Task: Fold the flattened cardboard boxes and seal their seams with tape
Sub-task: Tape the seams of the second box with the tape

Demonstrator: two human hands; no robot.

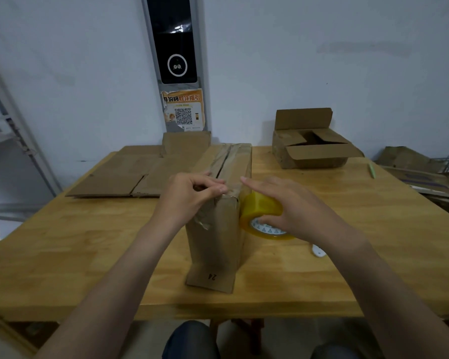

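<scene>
Left hand (192, 194) pinching box (214, 244) corner, right hand (285, 203) gripping tape roll (254, 209) beside

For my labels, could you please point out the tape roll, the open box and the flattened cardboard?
tape roll (258, 206), head view, yellow band.
open box (319, 152), head view, front flap.
flattened cardboard (109, 182), head view, top sheet.

The tabletop (322, 275) is light wood, smooth, with a soft shine. The box (215, 244) is brown cardboard, dull and creased, with shiny clear tape stuck on it. The tape roll (259, 206) is glossy, yellow, see-through plastic. The flat cardboard (119, 177) looks dull and plain. The open box (314, 151) looks rough and worn. The wall panel (175, 35) is glossy black in a grey frame.
</scene>
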